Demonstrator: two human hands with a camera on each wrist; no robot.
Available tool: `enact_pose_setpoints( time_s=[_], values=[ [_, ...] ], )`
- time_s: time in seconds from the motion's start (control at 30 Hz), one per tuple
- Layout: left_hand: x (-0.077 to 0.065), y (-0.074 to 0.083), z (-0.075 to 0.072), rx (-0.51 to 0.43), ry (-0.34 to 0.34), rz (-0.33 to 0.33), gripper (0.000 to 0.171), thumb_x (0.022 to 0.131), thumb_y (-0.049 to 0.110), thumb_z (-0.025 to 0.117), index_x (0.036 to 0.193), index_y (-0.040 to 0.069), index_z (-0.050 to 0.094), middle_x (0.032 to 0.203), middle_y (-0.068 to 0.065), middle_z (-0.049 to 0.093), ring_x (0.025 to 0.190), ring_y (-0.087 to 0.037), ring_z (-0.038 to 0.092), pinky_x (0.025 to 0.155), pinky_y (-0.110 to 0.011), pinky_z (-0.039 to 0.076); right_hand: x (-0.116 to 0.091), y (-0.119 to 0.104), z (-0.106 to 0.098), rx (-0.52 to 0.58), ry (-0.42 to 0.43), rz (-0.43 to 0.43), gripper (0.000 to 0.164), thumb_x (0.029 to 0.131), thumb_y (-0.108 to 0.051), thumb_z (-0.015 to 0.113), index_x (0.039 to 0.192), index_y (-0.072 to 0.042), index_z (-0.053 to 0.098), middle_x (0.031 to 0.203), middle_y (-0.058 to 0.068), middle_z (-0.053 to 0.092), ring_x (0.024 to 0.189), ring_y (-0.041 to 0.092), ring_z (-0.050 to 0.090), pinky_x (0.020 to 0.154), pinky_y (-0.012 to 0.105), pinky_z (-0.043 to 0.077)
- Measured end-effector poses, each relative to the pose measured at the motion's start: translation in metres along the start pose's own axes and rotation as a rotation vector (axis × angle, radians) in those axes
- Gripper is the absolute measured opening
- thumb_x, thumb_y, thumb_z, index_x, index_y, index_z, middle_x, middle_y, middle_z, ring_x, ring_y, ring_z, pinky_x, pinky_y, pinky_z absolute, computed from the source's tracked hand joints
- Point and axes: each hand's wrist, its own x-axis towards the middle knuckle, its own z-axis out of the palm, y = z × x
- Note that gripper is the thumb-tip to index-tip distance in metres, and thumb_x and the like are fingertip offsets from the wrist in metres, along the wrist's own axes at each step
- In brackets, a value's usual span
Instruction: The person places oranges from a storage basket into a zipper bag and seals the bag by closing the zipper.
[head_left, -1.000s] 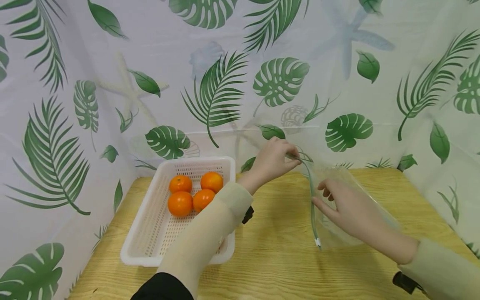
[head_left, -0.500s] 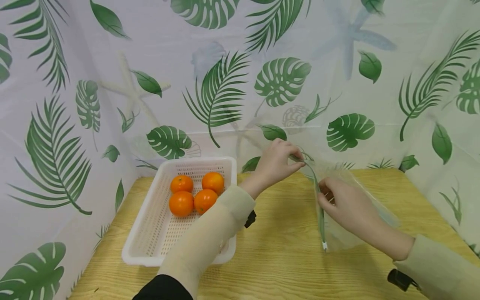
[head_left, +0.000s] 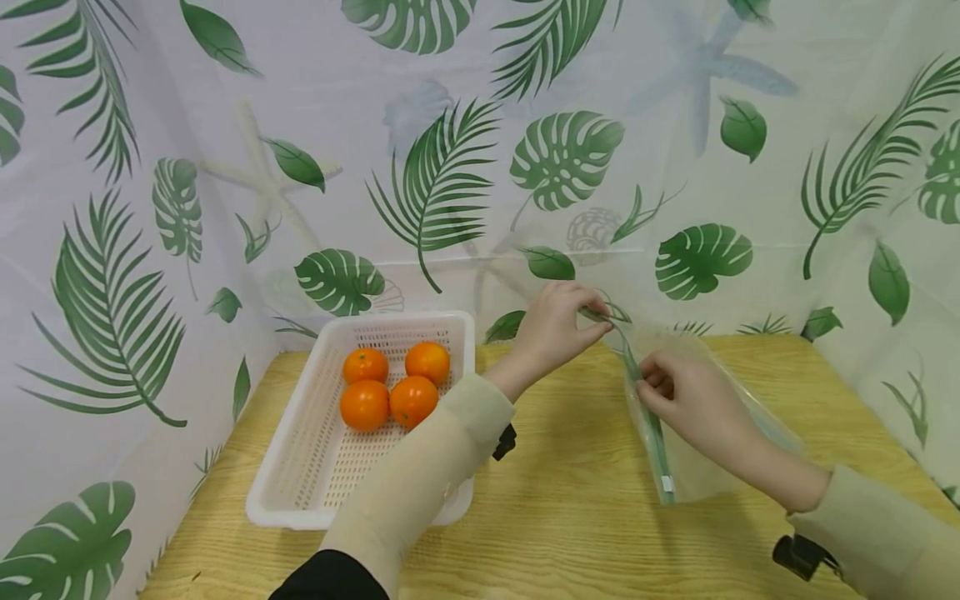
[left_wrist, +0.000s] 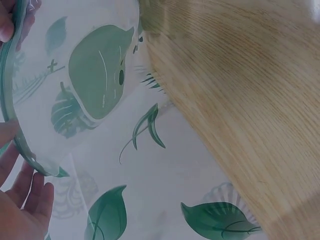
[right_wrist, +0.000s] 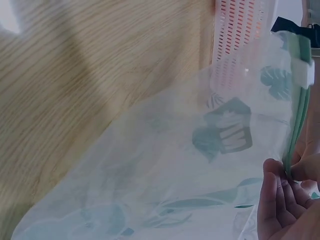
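Note:
A clear zip bag (head_left: 708,475) with a green zip edge (head_left: 658,442) and green printed shapes is held up over the right of the table. At its far top corner my left hand (head_left: 557,327) pinches the zip edge between thumb and fingers; the left wrist view shows this hand (left_wrist: 27,200) at the bag's rim. Partway down the same edge, my right hand (head_left: 697,408) pinches it with thumb and curled fingers. A white slider (right_wrist: 302,74) sits near the zip's near end, beyond the right hand. I see nothing inside the bag.
A white plastic basket (head_left: 288,450) stands on the wooden table (head_left: 555,517) at left, with several oranges (head_left: 365,406) in its far part. My left forearm crosses over its right side. A leaf-printed curtain (head_left: 450,167) closes off the back and sides.
My right hand has gone from open beside the zip edge to pinching it. The bag's near end with the slider has swung right. My left hand has shifted slightly right, still pinching the corner.

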Motion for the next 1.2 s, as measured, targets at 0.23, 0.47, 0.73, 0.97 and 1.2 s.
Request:
enact_pose_setpoints(
  time_s=[0.23, 0.47, 0.73, 0.97, 1.2],
  values=[
    [-0.001, -0.001, 0.002, -0.059, 0.013, -0.035, 0.014, 0.099, 0.03, 0.077, 0.107, 0.018, 0.078, 0.119, 0.002, 0.075, 0.122, -0.018, 0.065, 0.112, -0.031, 0.049, 0.001, 0.0, 0.0, 0.019, 0.013, 0.019, 0.007, 0.095, -0.004, 0.076, 0.098, 0.0, 0.072, 0.084, 0.009, 0.076, 0.074, 0.017, 0.069, 0.064, 0.024, 0.053],
    [-0.004, -0.002, 0.004, -0.144, 0.012, -0.084, 0.019, 0.099, 0.03, 0.077, 0.111, 0.016, 0.078, 0.115, 0.001, 0.074, 0.115, -0.019, 0.065, 0.103, -0.029, 0.051, 0.005, 0.0, -0.004, 0.068, 0.006, 0.055, 0.005, 0.097, -0.005, 0.074, 0.097, -0.001, 0.073, 0.087, 0.01, 0.077, 0.075, 0.014, 0.067, 0.066, 0.021, 0.052],
    [-0.01, 0.001, 0.008, -0.269, -0.03, -0.168, 0.034, 0.094, 0.036, 0.082, 0.118, 0.014, 0.074, 0.126, -0.001, 0.068, 0.125, -0.021, 0.062, 0.109, -0.031, 0.05, 0.011, 0.002, -0.006, 0.183, -0.045, 0.138, 0.007, 0.1, -0.009, 0.072, 0.1, -0.002, 0.071, 0.093, 0.011, 0.075, 0.079, 0.007, 0.064, 0.068, 0.019, 0.052],
    [-0.016, 0.006, 0.012, -0.328, -0.068, -0.254, 0.044, 0.093, 0.042, 0.082, 0.127, 0.016, 0.07, 0.137, -0.004, 0.061, 0.13, -0.022, 0.057, 0.111, -0.037, 0.05, 0.014, 0.001, -0.007, 0.225, -0.085, 0.2, 0.013, 0.102, -0.013, 0.07, 0.105, -0.001, 0.069, 0.097, 0.013, 0.074, 0.082, 0.012, 0.067, 0.067, 0.02, 0.052],
    [-0.016, 0.011, 0.013, -0.35, -0.071, -0.247, 0.04, 0.097, 0.029, 0.077, 0.132, 0.013, 0.069, 0.147, -0.009, 0.057, 0.138, -0.025, 0.054, 0.116, -0.038, 0.047, 0.017, -0.001, -0.006, 0.204, -0.087, 0.197, 0.015, 0.103, -0.015, 0.069, 0.106, 0.001, 0.07, 0.099, 0.015, 0.075, 0.084, 0.013, 0.068, 0.068, 0.02, 0.052]
  ],
)
